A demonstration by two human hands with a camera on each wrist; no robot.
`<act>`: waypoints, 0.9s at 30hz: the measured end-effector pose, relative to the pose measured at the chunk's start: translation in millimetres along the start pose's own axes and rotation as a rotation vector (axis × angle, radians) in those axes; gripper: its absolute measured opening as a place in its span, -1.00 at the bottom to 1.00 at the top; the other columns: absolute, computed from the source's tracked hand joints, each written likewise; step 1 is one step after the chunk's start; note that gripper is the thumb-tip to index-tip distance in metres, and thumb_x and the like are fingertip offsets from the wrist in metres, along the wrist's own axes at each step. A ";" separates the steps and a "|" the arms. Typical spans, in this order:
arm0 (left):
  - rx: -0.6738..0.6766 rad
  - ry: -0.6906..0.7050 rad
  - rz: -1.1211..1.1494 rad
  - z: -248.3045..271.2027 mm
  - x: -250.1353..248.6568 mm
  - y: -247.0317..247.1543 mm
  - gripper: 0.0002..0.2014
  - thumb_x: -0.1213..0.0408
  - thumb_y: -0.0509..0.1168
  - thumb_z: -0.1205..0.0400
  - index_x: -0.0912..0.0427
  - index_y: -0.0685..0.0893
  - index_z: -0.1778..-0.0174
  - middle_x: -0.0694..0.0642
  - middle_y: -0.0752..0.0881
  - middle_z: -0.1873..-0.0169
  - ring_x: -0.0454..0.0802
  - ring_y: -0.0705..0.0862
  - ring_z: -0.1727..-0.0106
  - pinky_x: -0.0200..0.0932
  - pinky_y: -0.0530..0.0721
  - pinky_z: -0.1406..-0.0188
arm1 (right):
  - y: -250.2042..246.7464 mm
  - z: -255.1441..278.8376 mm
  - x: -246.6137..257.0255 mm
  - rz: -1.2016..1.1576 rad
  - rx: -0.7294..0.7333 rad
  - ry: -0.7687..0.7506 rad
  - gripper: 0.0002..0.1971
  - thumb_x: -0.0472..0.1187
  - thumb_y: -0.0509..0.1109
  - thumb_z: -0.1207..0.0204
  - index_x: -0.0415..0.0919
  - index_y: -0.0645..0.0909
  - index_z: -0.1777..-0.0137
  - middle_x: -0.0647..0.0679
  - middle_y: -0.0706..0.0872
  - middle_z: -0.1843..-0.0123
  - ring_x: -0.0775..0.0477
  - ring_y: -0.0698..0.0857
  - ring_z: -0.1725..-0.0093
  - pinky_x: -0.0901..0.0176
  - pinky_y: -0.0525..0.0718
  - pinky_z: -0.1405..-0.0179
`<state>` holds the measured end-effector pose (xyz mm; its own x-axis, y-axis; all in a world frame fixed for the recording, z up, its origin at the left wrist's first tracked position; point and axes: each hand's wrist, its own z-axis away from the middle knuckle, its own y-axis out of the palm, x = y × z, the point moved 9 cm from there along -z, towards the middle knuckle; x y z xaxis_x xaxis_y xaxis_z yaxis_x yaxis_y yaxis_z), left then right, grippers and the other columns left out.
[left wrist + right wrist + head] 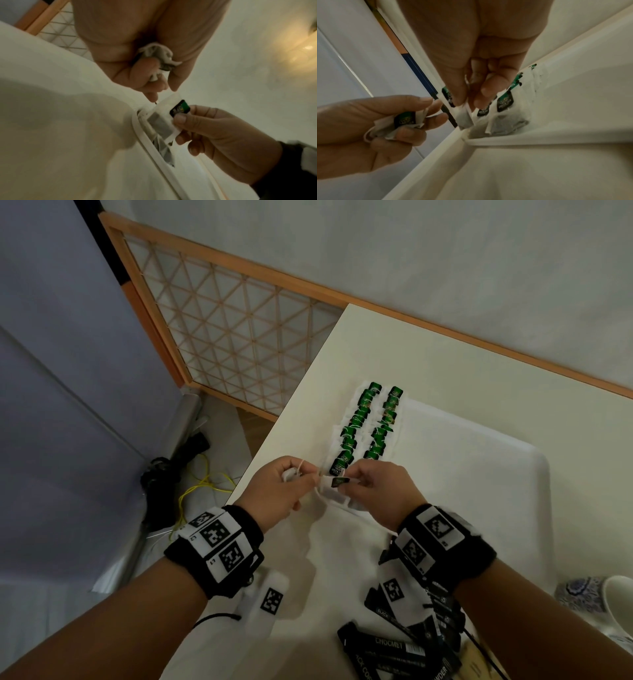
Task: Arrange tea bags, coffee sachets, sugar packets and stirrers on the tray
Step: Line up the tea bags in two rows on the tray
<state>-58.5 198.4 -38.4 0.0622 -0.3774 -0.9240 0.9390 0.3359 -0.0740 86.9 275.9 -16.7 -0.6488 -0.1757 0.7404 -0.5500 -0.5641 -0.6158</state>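
A tea bag [334, 489] with a green-and-black tag hangs pinched in the fingers [181, 120] of the right hand [380, 491], poised over the near left corner of the white tray [479, 460], where the wrist views show its lower end just above or touching the raised rim; which of the two cannot be told. The left hand [281, 491], just beside it over the tabletop [394, 344] outside the tray's left rim, has its fingers [412, 134] curled around more crumpled tea bags [399, 121], a loop of white string showing above the knuckles. Two rows of tea bags [368, 429] with green tags run away from the hands along the tray's left side, overlapping one another, the outer row hard against the left rim. To the right of the rows, the tray floor lies bare across to its far rounded corner. Near the person, partly under the right wrist, a heap of black coffee sachets [400, 652] lies on the tabletop. A blue-and-white patterned cup [582, 594] stands at the right edge of the head view. The tabletop's left edge runs diagonally close behind the left hand; beyond it the floor drops away, with a yellow cable [202, 491] and a latticed wooden screen [239, 330] against the wall.
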 end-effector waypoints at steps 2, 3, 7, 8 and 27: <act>-0.035 -0.063 0.049 -2.1 7.6 -6.5 -0.96 0.31 0.38 -0.58 0.09 0.67 0.15 0.10 0.65 0.28 -0.15 0.50 0.60 -0.36 0.33 0.68 | 3.4 -7.7 -2.1 0.064 0.021 0.015 -0.92 -0.18 0.44 -0.49 0.03 0.64 0.19 0.03 0.72 0.26 0.02 0.71 0.24 0.21 0.68 0.18; -0.044 -0.084 0.063 -2.6 10.2 -8.9 -0.97 0.31 0.36 -0.58 0.10 0.66 0.14 0.13 0.66 0.22 -0.15 0.50 0.61 -0.35 0.33 0.67 | 4.1 -11.8 -3.7 0.076 0.020 0.025 -0.95 -0.17 0.42 -0.50 0.01 0.64 0.15 0.02 0.71 0.23 0.01 0.69 0.20 0.20 0.65 0.17; -0.058 -0.114 0.058 -3.2 15.1 -16.0 -0.97 0.31 0.35 -0.58 0.10 0.67 0.12 0.12 0.69 0.19 -0.14 0.50 0.59 -0.32 0.35 0.66 | 5.3 -22.2 -4.8 0.168 0.004 0.041 -0.94 -0.17 0.38 -0.54 -0.05 0.63 0.02 0.14 0.58 0.31 0.02 0.61 0.18 0.25 0.53 0.14; -0.062 -0.117 0.057 -3.4 15.9 -17.0 -0.97 0.32 0.35 -0.58 0.10 0.67 0.12 0.10 0.69 0.20 -0.15 0.50 0.59 -0.33 0.35 0.66 | 5.5 -23.7 -4.3 0.192 0.000 0.042 -0.92 -0.17 0.37 -0.55 -0.07 0.63 -0.01 0.17 0.54 0.33 0.02 0.59 0.18 0.23 0.53 0.14; 0.146 -0.414 0.717 2.8 25.1 23.2 -0.70 0.45 -0.05 -0.63 0.35 0.55 -0.13 0.36 0.70 0.07 0.19 0.73 0.18 0.01 0.75 0.12 | -14.9 -3.4 23.9 0.023 -0.178 -0.166 -0.82 -0.13 0.42 -0.50 0.09 0.62 -0.08 0.13 0.57 0.05 0.19 0.55 0.31 0.39 0.51 0.25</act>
<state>-34.2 194.3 -62.2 0.7530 -0.4109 -0.5139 0.6571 0.5105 0.5546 77.8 282.8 9.3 -0.5748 -0.3257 0.7507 -0.6296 -0.4099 -0.6599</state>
